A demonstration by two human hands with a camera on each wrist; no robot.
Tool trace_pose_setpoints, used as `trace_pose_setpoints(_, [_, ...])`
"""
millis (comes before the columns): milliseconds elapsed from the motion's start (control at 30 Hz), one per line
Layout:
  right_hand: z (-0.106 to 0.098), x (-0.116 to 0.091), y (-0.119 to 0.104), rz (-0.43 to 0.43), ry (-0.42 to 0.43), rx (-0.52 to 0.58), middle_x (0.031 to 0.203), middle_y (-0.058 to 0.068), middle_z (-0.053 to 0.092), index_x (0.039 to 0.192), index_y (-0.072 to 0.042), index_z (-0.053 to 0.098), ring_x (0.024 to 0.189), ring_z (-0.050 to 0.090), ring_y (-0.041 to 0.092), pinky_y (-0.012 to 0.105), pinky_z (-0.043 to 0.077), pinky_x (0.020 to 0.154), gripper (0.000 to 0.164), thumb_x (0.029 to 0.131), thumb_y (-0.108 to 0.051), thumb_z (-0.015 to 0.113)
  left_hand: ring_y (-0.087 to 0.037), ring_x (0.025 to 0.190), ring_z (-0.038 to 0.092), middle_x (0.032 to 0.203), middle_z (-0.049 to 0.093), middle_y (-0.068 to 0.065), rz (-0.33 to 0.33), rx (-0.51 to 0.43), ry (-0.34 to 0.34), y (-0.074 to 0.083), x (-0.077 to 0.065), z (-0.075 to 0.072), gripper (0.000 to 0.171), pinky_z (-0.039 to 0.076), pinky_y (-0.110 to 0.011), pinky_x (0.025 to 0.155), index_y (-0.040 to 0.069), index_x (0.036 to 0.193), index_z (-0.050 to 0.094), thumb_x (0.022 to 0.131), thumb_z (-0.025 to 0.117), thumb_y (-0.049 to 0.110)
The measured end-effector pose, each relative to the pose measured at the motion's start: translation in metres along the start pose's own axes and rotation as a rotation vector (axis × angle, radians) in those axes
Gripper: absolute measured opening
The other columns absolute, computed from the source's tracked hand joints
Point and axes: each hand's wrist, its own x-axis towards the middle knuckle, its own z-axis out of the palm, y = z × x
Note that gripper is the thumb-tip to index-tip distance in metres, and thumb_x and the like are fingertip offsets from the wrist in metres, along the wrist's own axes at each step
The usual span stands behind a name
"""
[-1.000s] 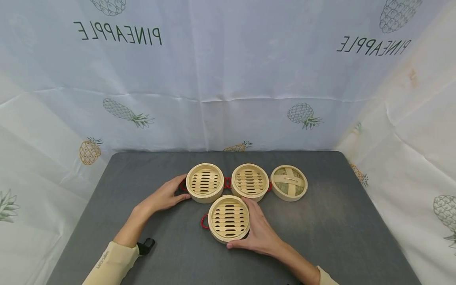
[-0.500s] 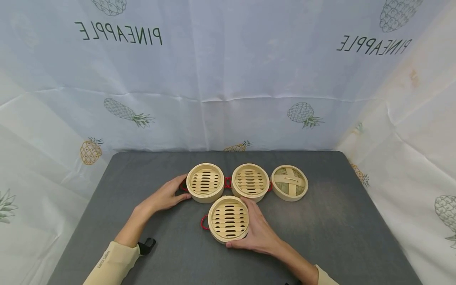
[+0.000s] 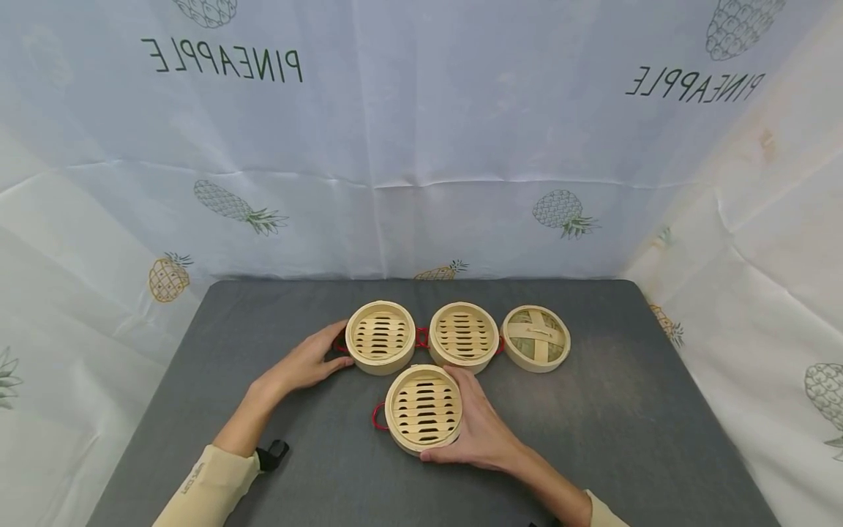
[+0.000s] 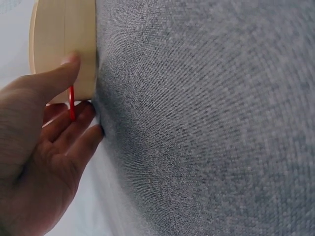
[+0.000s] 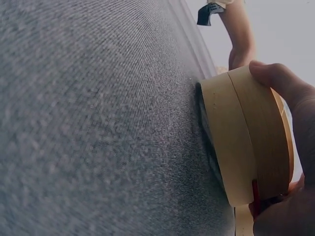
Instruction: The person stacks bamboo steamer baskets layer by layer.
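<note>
Bamboo basket: pale, round, red-handled, slatted (image 3: 424, 404), left of your right palm, clamped between the thumb and fingers of your nearer right hand (image 3: 481, 428); no long axis.
Left hand (image 3: 303, 364): thumb and fingers apart, touching a matching basket (image 3: 380, 335).
Beyond your right fingertips: third basket (image 3: 464, 333), round woven-bamboo lid (image 3: 536, 338).
Count: three baskets, one lid.

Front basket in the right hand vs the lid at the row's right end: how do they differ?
Top: the front basket shows an open, slotted inside; the lid is closed, woven, with crossed bands.
Side: a red handle juts from the front basket's left; none appears to belong to the lid.
Contact: the right hand grips the front basket; neither hand touches the lid.
Shared: both round, pale-rimmed.
</note>
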Motion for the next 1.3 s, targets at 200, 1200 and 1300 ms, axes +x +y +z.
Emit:
trace_pose_setpoints(200, [-0.007,-0.001,-0.003,0.005,-0.007,0.036,0.157,0.001,0.047,0.165,-0.009,0.036,0.142,0.052,0.018,0.043,0.05,0.116,0.138,0.057,-0.066,0.101,-0.045,0.143,0.059,0.159,0.057,-0.022,-0.013,0.018,0.0,0.01,0.001,-0.003,0.082,0.052,-0.062,0.112,0.009,0.165,0.043,0.099,0.08,0.041])
trace_pose_setpoints(1200, [-0.029,0.025,-0.03,-0.101,0.036,0.05,0.157,-0.003,0.048,0.165,-0.017,0.035,0.145,0.051,0.017,0.053,0.05,0.117,0.131,0.06,-0.059,0.102,-0.038,0.124,0.072,0.137,0.072,-0.021,-0.101,0.09,-0.025,0.045,0.004,-0.022,0.068,0.059,-0.059,0.104,-0.001,0.151,0.059,0.093,0.088,0.021])
trace_pose_setpoints(1300, [-0.031,0.028,-0.031,-0.101,0.04,0.051,0.157,0.0,0.048,0.165,-0.015,0.035,0.145,0.051,0.02,0.056,0.049,0.117,0.131,0.061,-0.056,0.102,-0.039,0.124,0.072,0.137,0.072,-0.021,-0.097,0.091,-0.023,0.044,0.003,-0.021,0.068,0.059,-0.059,0.104,-0.001,0.151,0.059,0.093,0.088,0.022])
